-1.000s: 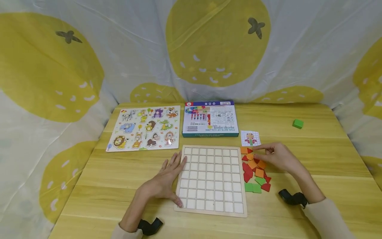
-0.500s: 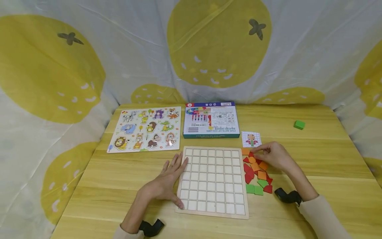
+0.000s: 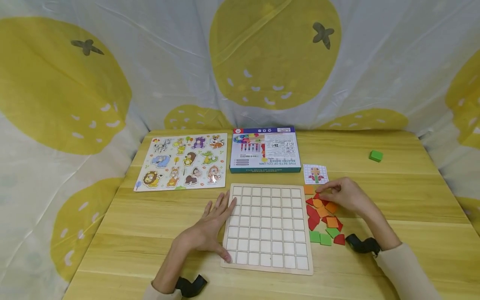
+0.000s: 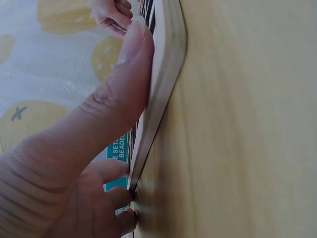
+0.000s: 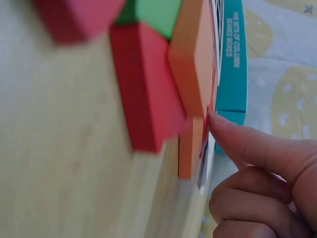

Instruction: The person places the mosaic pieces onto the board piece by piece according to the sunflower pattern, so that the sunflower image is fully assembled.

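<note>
The left hand lies flat, fingers straight, pressing against the left edge of the wooden grid board, which sits near the front edge of the table; the thumb rests against the board's rim. The right hand reaches into the pile of red, orange and green tiles just right of the board, fingertips touching a red tile; whether it pinches it cannot be told. A pattern card lies just beyond the pile. An animal puzzle and a bead box lie toward the back edge, and a green block toward the right edge.
</note>
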Action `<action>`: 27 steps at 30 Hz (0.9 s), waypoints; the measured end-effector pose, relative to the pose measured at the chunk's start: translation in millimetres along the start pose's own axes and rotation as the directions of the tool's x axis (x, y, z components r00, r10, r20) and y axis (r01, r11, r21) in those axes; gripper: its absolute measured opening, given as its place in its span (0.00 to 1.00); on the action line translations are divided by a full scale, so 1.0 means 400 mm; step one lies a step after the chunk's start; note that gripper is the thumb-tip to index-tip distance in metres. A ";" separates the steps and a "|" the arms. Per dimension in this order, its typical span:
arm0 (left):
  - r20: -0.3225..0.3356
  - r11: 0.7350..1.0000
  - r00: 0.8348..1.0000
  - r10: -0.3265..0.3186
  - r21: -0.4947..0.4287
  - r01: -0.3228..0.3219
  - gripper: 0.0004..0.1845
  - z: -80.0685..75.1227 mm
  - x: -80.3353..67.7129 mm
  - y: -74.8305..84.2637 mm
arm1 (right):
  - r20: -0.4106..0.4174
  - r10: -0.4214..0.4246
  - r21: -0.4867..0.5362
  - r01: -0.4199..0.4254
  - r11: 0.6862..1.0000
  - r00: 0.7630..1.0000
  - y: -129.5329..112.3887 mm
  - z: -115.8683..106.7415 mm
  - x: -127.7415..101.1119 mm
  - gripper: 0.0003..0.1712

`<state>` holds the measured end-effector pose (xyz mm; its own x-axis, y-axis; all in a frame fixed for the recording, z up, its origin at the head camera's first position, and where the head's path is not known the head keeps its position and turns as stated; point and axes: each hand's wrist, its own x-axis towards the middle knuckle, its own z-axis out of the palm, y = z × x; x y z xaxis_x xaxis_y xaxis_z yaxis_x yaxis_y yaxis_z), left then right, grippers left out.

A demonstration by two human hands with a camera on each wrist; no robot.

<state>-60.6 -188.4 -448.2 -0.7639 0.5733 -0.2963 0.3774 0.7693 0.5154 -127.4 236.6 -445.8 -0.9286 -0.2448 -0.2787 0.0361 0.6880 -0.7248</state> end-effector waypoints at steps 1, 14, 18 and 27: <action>0.000 1.000 1.000 -0.001 0.001 0.001 0.83 0.000 0.000 0.001 | 0.005 0.000 0.003 0.000 1.000 1.000 0.000 -0.003 -0.001 0.13; 0.006 1.000 1.000 0.003 -0.012 -0.003 0.83 0.002 -0.001 -0.002 | 0.065 -0.005 0.059 0.001 0.998 0.998 0.013 -0.013 -0.003 0.14; 0.008 1.000 1.000 0.005 -0.015 -0.004 0.83 0.002 0.000 -0.003 | 0.088 0.009 0.083 -0.016 0.996 0.996 0.023 -0.024 -0.007 0.16; 0.002 1.000 1.000 0.010 0.001 -0.010 0.83 0.000 -0.001 -0.004 | 0.100 0.025 0.069 -0.032 0.997 0.995 0.015 -0.031 -0.010 0.16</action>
<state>-60.9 -190.0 -449.0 -0.7592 0.5812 -0.2930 0.3853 0.7641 0.5174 -128.1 250.3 -441.1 -0.8859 -0.2943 -0.3587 0.0914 0.6472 -0.7568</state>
